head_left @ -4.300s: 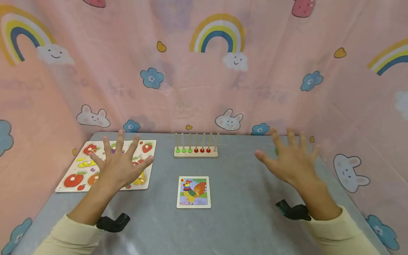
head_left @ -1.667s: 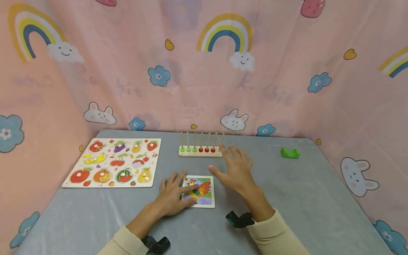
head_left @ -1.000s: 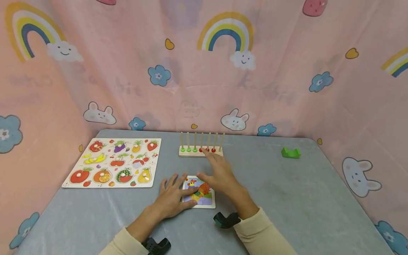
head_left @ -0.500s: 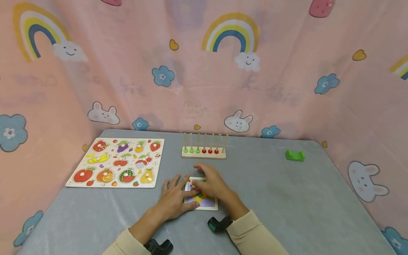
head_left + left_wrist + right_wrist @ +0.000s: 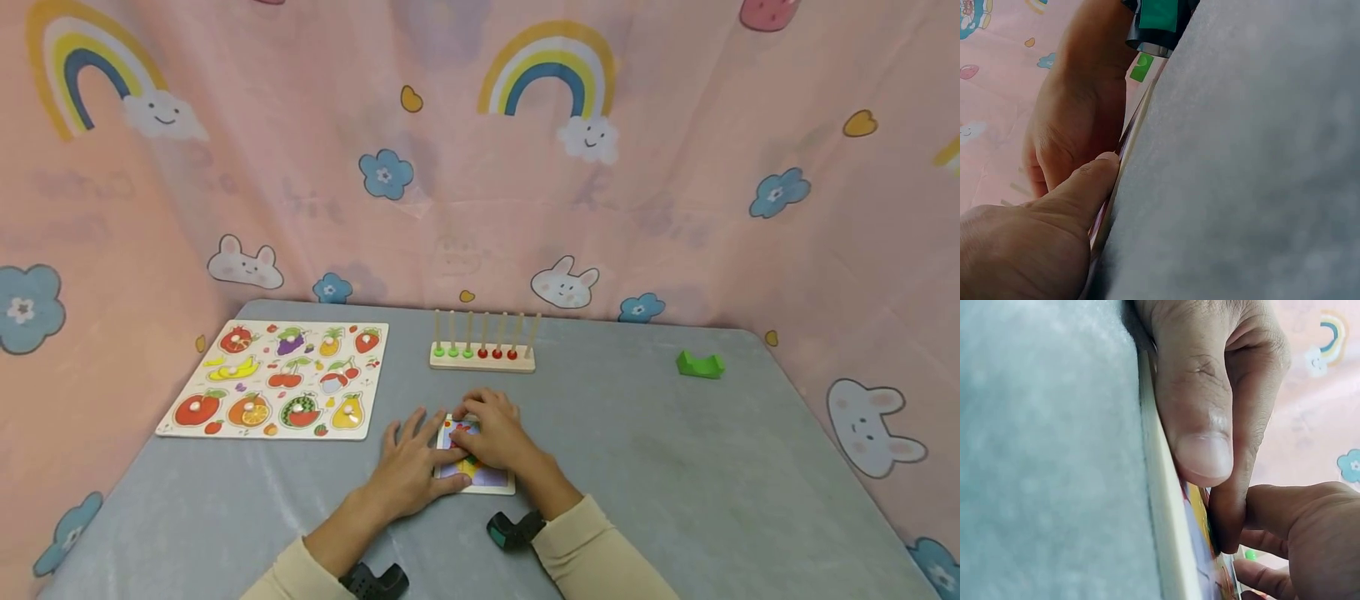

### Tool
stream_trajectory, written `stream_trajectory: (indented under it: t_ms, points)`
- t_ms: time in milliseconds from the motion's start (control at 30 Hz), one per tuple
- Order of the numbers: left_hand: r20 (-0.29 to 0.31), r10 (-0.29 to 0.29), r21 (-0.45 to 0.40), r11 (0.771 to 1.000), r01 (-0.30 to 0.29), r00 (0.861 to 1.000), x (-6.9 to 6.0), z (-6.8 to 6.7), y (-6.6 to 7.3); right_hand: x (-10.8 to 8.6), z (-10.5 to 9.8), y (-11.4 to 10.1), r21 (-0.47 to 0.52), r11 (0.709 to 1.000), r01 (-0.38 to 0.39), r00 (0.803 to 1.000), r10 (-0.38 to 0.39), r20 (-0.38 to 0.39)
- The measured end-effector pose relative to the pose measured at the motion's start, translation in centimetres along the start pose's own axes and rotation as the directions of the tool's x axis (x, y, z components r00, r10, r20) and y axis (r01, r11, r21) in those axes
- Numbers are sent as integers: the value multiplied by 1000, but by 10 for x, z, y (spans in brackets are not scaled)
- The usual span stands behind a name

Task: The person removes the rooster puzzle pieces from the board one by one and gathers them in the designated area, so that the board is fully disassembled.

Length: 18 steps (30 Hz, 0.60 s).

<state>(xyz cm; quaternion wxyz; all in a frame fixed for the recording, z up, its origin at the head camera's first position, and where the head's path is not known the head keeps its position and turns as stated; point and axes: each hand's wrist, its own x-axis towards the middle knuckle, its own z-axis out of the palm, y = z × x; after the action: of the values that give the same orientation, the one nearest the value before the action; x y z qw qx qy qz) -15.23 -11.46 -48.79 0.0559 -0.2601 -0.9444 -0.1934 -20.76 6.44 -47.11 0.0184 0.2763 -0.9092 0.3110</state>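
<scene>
A small square rooster jigsaw puzzle (image 5: 486, 478) with a pale frame lies flat on the table. My left hand (image 5: 405, 468) rests on its left side, index finger and thumb extended across the picture; the left wrist view shows that thumb (image 5: 1094, 181) flat along the near edge. Over the upper part curls my right hand (image 5: 498, 433), thumb on the picture and fingertips by the far edge, pinching there. In the right wrist view the left hand's fingers partly hide the right hand (image 5: 1329, 537), so its fingertips' exact contact is unclear.
A fruit knob-puzzle board (image 5: 270, 423) lies at the left. Behind the rooster puzzle stands a wooden peg rack (image 5: 482, 363) with green and red beads. A green notched block (image 5: 701, 365) sits at the far right. Patterned pink cloth (image 5: 675, 100) surrounds the grey table (image 5: 660, 467).
Both hands came down from being raised apart; the left settled on the puzzle. My right hand followed over its upper part, its fingers now curled closer to the thumb. The view shifted slightly.
</scene>
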Motion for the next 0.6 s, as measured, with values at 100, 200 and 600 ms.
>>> stream_trajectory:
  t_ms: [100,200,600]
  points:
    - [4,-2,-2,1000,2,1000,1,0,0,0,0,0,-4,1000,0,1000,0,0]
    - [3,-4,-7,1000,4,1000,1,0,-1,0,0,-1,-10,1000,-2,1000,2,0]
    - [0,-9,-14,1000,9,1000,0,0,-1,0,3,-8,-28,998,-52,999,52,6]
